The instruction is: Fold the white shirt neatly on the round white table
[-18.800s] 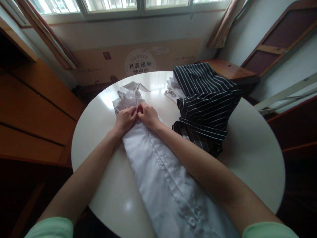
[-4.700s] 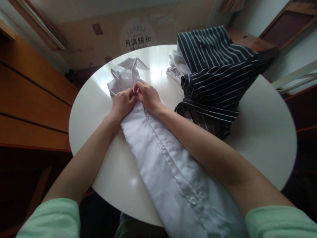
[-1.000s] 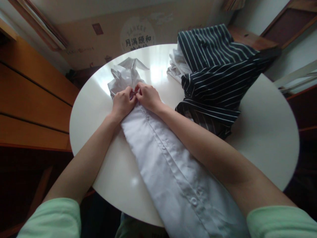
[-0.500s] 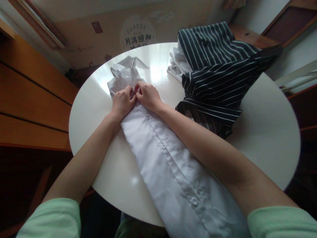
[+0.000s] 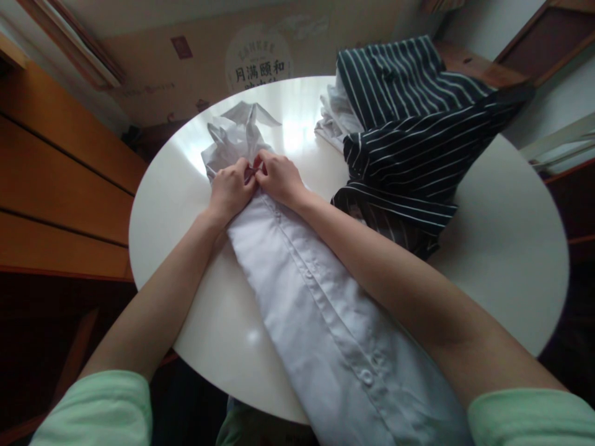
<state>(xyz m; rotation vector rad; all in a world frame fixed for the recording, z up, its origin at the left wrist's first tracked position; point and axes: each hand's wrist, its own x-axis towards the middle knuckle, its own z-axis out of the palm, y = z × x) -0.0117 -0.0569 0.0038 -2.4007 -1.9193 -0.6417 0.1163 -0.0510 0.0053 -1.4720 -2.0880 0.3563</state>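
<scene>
A white button-up shirt (image 5: 288,291) lies folded into a long strip, running from the table's far left to its near edge. Its button placket faces up, and crumpled cloth bunches at the far end. There my left hand (image 5: 232,188) and my right hand (image 5: 280,178) meet, fingertips closed in a pinch on the shirt's fabric. Something small and dark shows between the fingertips; I cannot make out what it is.
The shirt rests on a round white table (image 5: 162,229). Dark striped clothing (image 5: 409,148) lies heaped on the right, over folded white cloth (image 5: 334,114). A cardboard panel (image 5: 195,80) stands behind, with wooden drawers (image 5: 60,179) on the left.
Both hands stay pinched at the same place on the shirt, with barely any finger movement. The view has shifted very slightly.
</scene>
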